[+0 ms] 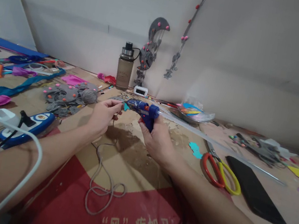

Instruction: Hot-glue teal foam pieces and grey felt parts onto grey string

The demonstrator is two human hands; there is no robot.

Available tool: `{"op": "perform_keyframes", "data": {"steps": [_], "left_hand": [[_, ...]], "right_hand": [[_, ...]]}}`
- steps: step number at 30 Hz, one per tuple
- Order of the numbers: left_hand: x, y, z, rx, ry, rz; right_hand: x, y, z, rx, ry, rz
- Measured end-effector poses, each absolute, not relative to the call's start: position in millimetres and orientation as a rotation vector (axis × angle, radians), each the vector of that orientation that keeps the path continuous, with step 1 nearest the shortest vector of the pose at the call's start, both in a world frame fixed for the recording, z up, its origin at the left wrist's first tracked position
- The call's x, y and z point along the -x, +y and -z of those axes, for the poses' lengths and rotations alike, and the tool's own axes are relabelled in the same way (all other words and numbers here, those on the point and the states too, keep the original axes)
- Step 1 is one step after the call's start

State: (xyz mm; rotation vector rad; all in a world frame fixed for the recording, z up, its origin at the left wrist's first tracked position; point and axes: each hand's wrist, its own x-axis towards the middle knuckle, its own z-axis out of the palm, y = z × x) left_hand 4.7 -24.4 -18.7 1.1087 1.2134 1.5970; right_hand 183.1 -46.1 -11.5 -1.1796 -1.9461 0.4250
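Observation:
My right hand is wrapped round the handle of a blue glue gun, with a long clear glue stick running out of its back end. The gun's nozzle points left at a small teal cutout, which my left hand pinches between thumb and fingers. Grey cord hangs below my left fingers and lies in loops on the cardboard. Another teal cutout lies flat to the right of my right hand.
Red-and-yellow-handled scissors and a black phone-like slab lie on the right. A bottle and a small white digital display stand by the wall. Grey yarn pieces and a blue power strip with cables occupy the left.

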Motion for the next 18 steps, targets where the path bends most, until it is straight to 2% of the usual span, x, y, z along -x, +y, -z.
{"op": "perform_keyframes", "data": {"steps": [18], "left_hand": [[-3.8,-22.5,19.8,-1.095,1.215,-1.619]], "right_hand": [[-184.2,-44.3,15.3,1.13,-1.965,-0.348]]}}
